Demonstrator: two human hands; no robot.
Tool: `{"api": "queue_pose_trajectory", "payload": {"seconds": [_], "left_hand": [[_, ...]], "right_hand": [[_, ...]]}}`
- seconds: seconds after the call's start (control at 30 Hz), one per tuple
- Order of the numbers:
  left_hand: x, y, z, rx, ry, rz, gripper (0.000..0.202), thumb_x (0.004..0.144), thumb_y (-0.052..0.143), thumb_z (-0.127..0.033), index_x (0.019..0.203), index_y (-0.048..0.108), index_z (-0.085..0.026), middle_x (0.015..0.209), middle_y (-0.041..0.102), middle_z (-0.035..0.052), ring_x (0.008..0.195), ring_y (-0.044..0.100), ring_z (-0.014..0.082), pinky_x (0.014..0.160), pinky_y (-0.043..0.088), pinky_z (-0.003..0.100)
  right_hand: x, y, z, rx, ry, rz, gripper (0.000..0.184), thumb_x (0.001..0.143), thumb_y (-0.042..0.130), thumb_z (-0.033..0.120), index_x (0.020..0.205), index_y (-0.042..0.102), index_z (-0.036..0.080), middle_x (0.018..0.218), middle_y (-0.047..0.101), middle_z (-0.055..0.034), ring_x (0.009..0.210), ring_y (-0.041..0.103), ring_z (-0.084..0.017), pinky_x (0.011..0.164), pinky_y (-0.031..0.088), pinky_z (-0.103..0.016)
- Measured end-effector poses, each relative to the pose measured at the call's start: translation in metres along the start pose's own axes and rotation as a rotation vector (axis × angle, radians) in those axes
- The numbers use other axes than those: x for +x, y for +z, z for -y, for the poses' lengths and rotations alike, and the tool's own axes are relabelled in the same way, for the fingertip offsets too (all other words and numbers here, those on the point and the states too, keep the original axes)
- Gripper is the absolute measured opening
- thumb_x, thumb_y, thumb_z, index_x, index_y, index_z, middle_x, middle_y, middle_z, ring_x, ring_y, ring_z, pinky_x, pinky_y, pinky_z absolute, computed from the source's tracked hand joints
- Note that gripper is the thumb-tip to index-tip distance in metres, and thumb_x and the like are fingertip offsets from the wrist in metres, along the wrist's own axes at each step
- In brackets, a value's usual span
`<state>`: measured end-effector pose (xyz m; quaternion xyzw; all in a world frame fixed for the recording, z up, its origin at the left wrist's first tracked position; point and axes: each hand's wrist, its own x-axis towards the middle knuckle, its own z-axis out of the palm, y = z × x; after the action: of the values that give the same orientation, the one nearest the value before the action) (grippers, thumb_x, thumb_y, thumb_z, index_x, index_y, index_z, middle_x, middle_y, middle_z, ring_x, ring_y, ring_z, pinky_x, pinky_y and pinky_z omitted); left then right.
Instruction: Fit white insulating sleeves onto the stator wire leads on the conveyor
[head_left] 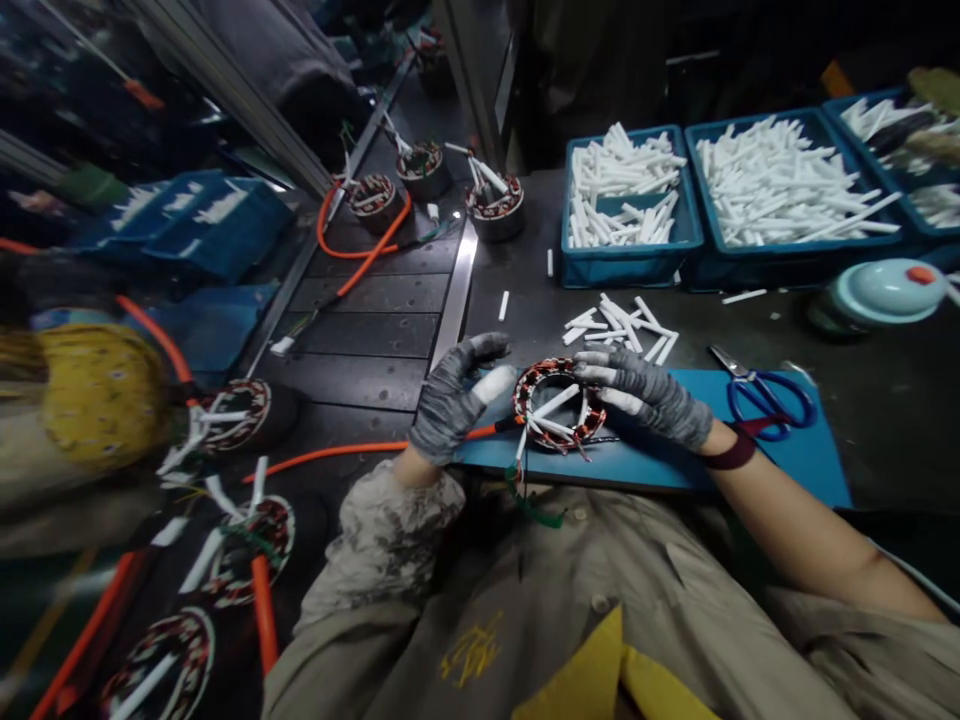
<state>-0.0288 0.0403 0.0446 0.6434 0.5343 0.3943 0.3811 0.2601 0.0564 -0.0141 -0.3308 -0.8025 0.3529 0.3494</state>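
A ring-shaped motor stator (pixel 534 380) with copper windings lies before me on a blue mat (pixel 806 445). Several white sleeves (pixel 553 402) and thin wires stick out of it, and an orange cable (pixel 352 449) runs off to the left. My right hand (pixel 649 390), in a grey glove with white fingertips, has its fingers and thumb on the stator's right rim. To the left of the ring is my left hand (pixel 457 395), also gloved, thumb and fingers apart with nothing between them. Loose white tubes (pixel 619 322) lie just beyond the stator.
Blue bins (pixel 634 268) (pixel 806 262) full of white tubes stand at the back right. Blue-handled scissors (pixel 772 400) rest on the mat near a light-blue lidded container (pixel 877 295). More stators (pixel 495 210) stand on the conveyor, left. A co-worker's blurred yellow sleeve (pixel 101 395) is far left.
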Motion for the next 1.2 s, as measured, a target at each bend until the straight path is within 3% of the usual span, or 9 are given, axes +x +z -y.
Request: {"api": "queue_pose_trajectory", "payload": {"seconds": [0.07,0.2,0.33,0.53,0.8,0.9,1.07,1.2], "left_hand": [[0.004,0.013,-0.001,0.126,0.019,0.031,0.044,0.088,0.072,-0.052,0.118,0.074,-0.019,0.114,0.078,0.0092,0.105,0.073,0.0255,0.1,0.057,0.043],[0.008,0.042,-0.011,0.465,0.078,0.257,0.036,0.089,0.075,-0.049,0.111,0.079,-0.021,0.102,0.08,0.0075,0.098,0.073,0.0266,0.098,0.055,0.043],[0.007,0.044,-0.017,0.691,0.025,0.365,0.037,0.096,0.065,-0.047,0.119,0.078,-0.021,0.105,0.08,0.0097,0.098,0.071,0.0279,0.098,0.053,0.045],[0.0,0.03,-0.005,0.622,0.153,0.438,0.032,0.1,0.055,-0.04,0.112,0.079,-0.023,0.104,0.079,0.0078,0.099,0.07,0.0246,0.098,0.052,0.04],[0.001,0.031,0.0,0.498,0.175,0.44,0.033,0.098,0.053,-0.042,0.096,0.077,-0.019,0.089,0.076,0.0076,0.088,0.067,0.0234,0.091,0.051,0.04],[0.003,0.028,0.002,0.448,0.175,0.467,0.033,0.098,0.054,-0.042,0.088,0.075,-0.019,0.085,0.076,0.0066,0.085,0.066,0.0223,0.088,0.05,0.038],[0.009,0.026,0.003,0.27,0.138,0.504,0.035,0.099,0.052,-0.043,0.087,0.076,-0.02,0.083,0.076,0.0038,0.079,0.067,0.0185,0.081,0.05,0.032],[0.014,0.028,-0.006,0.487,0.087,0.54,0.043,0.099,0.054,-0.051,0.081,0.077,-0.02,0.076,0.073,0.0044,0.074,0.066,0.0186,0.079,0.05,0.032]], "right_hand": [[0.008,0.003,0.0,0.065,0.017,0.018,0.039,0.105,0.049,0.044,0.135,0.069,0.03,0.14,0.07,-0.0053,0.136,0.06,-0.025,0.119,0.044,-0.049],[0.02,0.008,0.004,0.158,0.06,0.019,0.04,0.105,0.048,0.05,0.129,0.071,0.029,0.131,0.074,-0.0069,0.124,0.067,-0.025,0.112,0.051,-0.046],[0.023,0.005,0.004,0.265,0.089,0.076,0.037,0.103,0.055,0.05,0.125,0.073,0.027,0.123,0.077,-0.0065,0.114,0.071,-0.024,0.105,0.055,-0.044],[0.019,-0.002,0.011,0.336,0.154,0.166,0.034,0.096,0.067,0.046,0.121,0.077,0.026,0.115,0.078,-0.0066,0.106,0.073,-0.023,0.097,0.057,-0.041],[0.032,0.01,0.021,0.465,0.313,0.139,0.028,0.083,0.081,0.048,0.091,0.081,0.021,0.087,0.079,-0.0029,0.077,0.072,-0.018,0.073,0.06,-0.032],[0.031,0.011,0.018,0.407,0.314,0.126,0.03,0.083,0.081,0.051,0.091,0.082,0.022,0.084,0.078,-0.0024,0.075,0.071,-0.018,0.071,0.057,-0.031],[0.03,0.006,0.018,0.145,0.142,0.146,0.039,0.093,0.068,0.057,0.101,0.083,0.023,0.085,0.075,-0.0047,0.079,0.066,-0.02,0.076,0.052,-0.034],[0.028,0.006,0.018,-0.156,-0.01,0.139,0.045,0.1,0.054,0.058,0.109,0.083,0.025,0.081,0.068,-0.0065,0.081,0.059,-0.021,0.084,0.049,-0.04]]}}
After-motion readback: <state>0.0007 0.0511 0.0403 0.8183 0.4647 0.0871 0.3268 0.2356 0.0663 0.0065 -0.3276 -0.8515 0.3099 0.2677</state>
